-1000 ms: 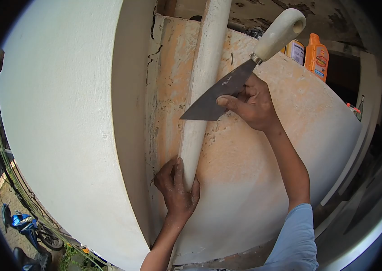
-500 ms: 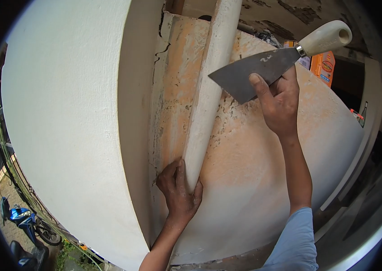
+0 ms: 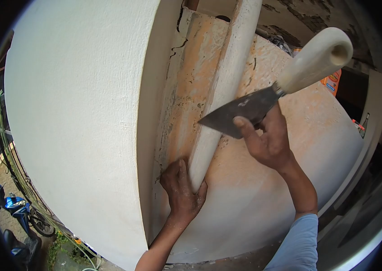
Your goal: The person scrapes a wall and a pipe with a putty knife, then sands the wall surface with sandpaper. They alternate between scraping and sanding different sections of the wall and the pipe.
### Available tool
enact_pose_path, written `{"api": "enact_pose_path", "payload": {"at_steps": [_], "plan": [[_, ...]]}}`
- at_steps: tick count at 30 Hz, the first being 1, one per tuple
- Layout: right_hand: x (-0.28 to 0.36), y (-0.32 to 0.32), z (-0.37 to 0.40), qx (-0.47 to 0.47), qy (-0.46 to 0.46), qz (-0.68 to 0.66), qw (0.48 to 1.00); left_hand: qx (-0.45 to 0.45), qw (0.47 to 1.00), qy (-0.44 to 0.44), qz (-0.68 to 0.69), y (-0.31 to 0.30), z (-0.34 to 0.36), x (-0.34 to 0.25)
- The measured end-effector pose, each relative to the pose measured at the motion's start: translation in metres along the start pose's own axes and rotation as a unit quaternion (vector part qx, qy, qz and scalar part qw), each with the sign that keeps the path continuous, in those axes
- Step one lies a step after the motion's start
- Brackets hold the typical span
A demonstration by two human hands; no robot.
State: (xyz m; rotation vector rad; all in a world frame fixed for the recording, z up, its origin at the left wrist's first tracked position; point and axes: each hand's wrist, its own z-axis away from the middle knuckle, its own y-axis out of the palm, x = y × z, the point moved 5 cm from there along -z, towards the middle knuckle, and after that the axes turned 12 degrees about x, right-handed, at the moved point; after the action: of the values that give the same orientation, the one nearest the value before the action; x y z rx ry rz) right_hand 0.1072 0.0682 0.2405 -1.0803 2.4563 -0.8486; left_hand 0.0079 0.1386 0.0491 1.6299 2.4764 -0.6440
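Note:
My left hand (image 3: 182, 192) is wrapped around the lower part of a white painted pipe (image 3: 231, 74), which slants up and away along the wall. In my right hand (image 3: 270, 142) is a putty knife (image 3: 245, 108), gripped by its dark metal blade with the thumb on the near face. Its pale handle (image 3: 317, 58) points up to the right, and the blade's pointed corner overlaps the pipe. Behind both, the wall surface (image 3: 191, 67) is patchy orange and white, with flaking, pitted paint beside the pipe.
A smooth white wall (image 3: 78, 113) fills the left side, its edge close to my left forearm. Cables (image 3: 12, 158) run past its outer side, above a blue motorbike (image 3: 17, 205) far below. An orange packet (image 3: 333, 82) and a green bottle (image 3: 365, 121) stand at the right.
My right hand has brought the putty knife down and nearer to me, its handle now looming larger. My left hand keeps its hold on the pipe, while the view has shifted slightly.

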Motion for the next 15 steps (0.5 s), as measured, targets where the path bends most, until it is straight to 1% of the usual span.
{"api": "enact_pose_path", "payload": {"at_steps": [1, 2, 5, 6, 8, 9, 10, 11, 13, 15], "plan": [[-0.008, -0.015, -0.008, -0.06, 0.021, -0.071, 0.995, 0.002, 1.0, 0.001, -0.003, 0.001, 0.001, -0.001], [-0.013, -0.029, -0.014, -0.112, 0.005, -0.118, 0.987, 0.004, 1.0, 0.0, -0.003, 0.001, 0.002, -0.002], [-0.028, -0.008, 0.014, -0.08, 0.044, -0.136, 0.987, 0.005, 1.0, 0.001, -0.001, 0.001, 0.0, -0.002], [-0.023, 0.012, 0.028, 0.0, -0.002, -0.059, 0.998, 0.006, 1.0, -0.001, 0.001, 0.0, 0.001, -0.003], [-0.013, 0.015, 0.028, 0.046, -0.046, 0.085, 0.994, 0.003, 1.0, -0.002, -0.001, 0.0, 0.0, -0.002], [-0.02, 0.009, 0.02, 0.011, -0.045, -0.014, 0.999, 0.002, 1.0, -0.002, -0.002, 0.0, 0.0, -0.002], [-0.024, -0.006, 0.009, -0.075, 0.009, -0.124, 0.989, 0.003, 1.0, -0.002, -0.002, 0.001, 0.001, -0.003], [-0.029, -0.017, -0.001, -0.124, 0.02, -0.163, 0.979, 0.005, 1.0, -0.002, -0.002, 0.002, 0.001, -0.003], [-0.036, -0.007, 0.008, -0.147, 0.015, -0.202, 0.968, 0.003, 1.0, -0.003, -0.003, 0.002, 0.0, -0.002], [-0.031, 0.025, 0.037, -0.03, -0.021, -0.134, 0.99, 0.007, 1.0, -0.011, -0.003, 0.003, 0.001, -0.003]]}}
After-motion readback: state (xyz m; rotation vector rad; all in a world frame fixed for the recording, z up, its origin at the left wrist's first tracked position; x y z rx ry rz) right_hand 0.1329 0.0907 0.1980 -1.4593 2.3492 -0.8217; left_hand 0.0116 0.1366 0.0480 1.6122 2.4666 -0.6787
